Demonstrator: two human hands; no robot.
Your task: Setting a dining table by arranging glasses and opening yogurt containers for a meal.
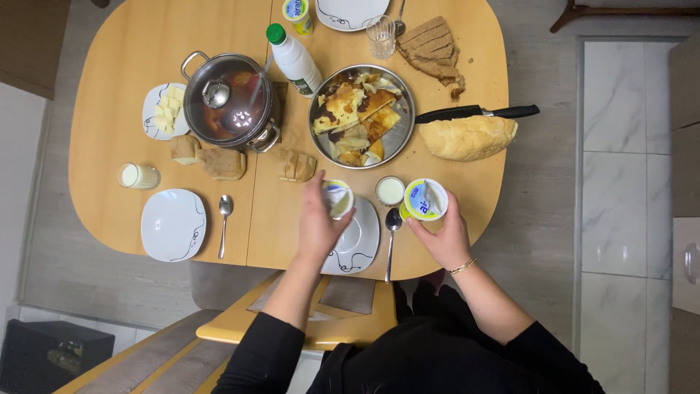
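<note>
I look straight down on an oval light-wood table (131, 66). My right hand (443, 237) wraps a round yellow plastic tub (424, 200) near the table's near edge, toward its right end, its foil lid partly peeled back. My left hand (319, 222) grips a second small yellow tub (337, 198), tilted, above a white plate (361, 244) at the near edge. Between the two tubs stand a small glass of white liquid (390, 190) and a metal spoon (392, 230). Further in, mid-table, sits a round metal tray of golden pastry pieces (361, 115); left of it, a lidded steel pot (228, 101). A pale bread loaf (467, 137) and black-handled knife (481, 112) lie by the right edge. Another white plate (173, 224) rests near the left end.
</note>
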